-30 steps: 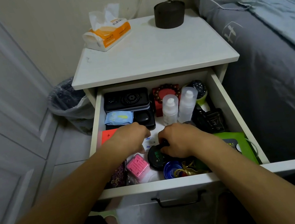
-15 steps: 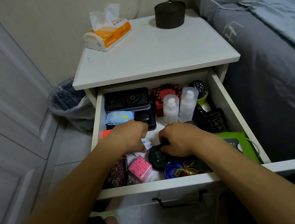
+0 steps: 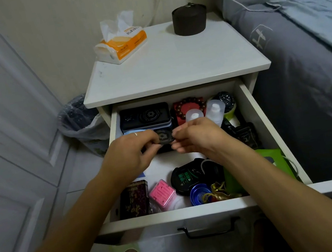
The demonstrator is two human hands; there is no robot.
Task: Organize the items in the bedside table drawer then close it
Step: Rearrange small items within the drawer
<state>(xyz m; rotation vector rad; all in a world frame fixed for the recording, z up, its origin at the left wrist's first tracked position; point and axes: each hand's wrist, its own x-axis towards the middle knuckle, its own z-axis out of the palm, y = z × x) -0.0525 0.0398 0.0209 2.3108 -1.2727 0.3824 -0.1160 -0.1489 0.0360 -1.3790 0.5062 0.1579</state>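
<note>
I pinch a small black disc (image 3: 164, 137) between both hands, left hand (image 3: 131, 153) and right hand (image 3: 195, 137), above the open drawer (image 3: 271, 130); a loose pinch could drop it into the clutter.

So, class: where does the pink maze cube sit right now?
Head view: the pink maze cube sits at the drawer's front, left of centre, between the dark patterned tin and black round case.
</note>
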